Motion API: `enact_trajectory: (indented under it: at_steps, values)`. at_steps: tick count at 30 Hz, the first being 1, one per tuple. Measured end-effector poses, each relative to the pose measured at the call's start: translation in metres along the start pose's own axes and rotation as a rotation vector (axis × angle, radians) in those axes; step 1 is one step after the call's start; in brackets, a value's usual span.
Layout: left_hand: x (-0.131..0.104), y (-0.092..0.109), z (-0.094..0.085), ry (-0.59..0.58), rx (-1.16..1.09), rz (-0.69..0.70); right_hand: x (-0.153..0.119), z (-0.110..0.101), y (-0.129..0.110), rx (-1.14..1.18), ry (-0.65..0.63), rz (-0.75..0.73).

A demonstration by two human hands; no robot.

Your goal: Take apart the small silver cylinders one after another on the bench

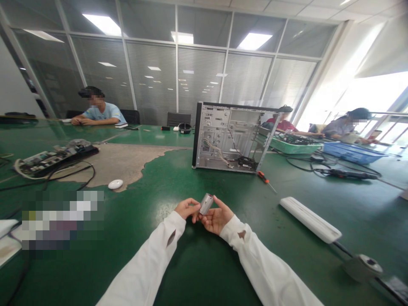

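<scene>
A small silver-grey metal cylinder (206, 204) is held tilted between my hands over the green table. My left hand (188, 209) pinches its left side with thumb and fingers. On the other side, my right hand (219, 216) supports it from below, palm turned up, with one fingertip at its upper right edge. Beyond the hands stands an open computer case (228, 138), its metal frame and some cables showing. An orange-handled screwdriver (264, 177) lies at the case's lower right corner.
A white power strip (310, 219) lies to the right, with a cable. Green basket (296, 145), blue basket (353, 152) and black cables are at the back right. A circuit assembly (59, 158) and white oval object (115, 184) lie left. Several people sit across the table.
</scene>
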State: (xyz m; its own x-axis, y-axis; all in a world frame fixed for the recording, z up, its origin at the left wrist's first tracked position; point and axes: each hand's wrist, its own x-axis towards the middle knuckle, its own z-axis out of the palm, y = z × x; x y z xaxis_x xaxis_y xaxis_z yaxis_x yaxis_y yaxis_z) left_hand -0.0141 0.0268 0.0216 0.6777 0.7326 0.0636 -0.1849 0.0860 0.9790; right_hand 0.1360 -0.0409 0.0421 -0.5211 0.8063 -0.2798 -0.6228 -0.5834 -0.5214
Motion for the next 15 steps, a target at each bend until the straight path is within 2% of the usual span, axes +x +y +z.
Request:
enact_trajectory:
  at_steps: [4, 7, 11, 15]
  values:
    - [0.001, -0.001, -0.001, 0.024, -0.027, -0.023, 0.0, 0.001, 0.002, -0.053, 0.037, -0.06]
    - [0.002, 0.001, -0.001, 0.047, -0.072, -0.049, 0.005, -0.001, 0.003, -0.12, 0.18, -0.185]
    - [0.002, 0.004, 0.001, 0.086, -0.14, -0.085, 0.016, -0.009, 0.006, -0.334, 0.347, -0.435]
    - [0.004, 0.001, -0.002, 0.133, -0.124, -0.103, 0.021, -0.014, 0.01, -0.715, 0.559, -0.749]
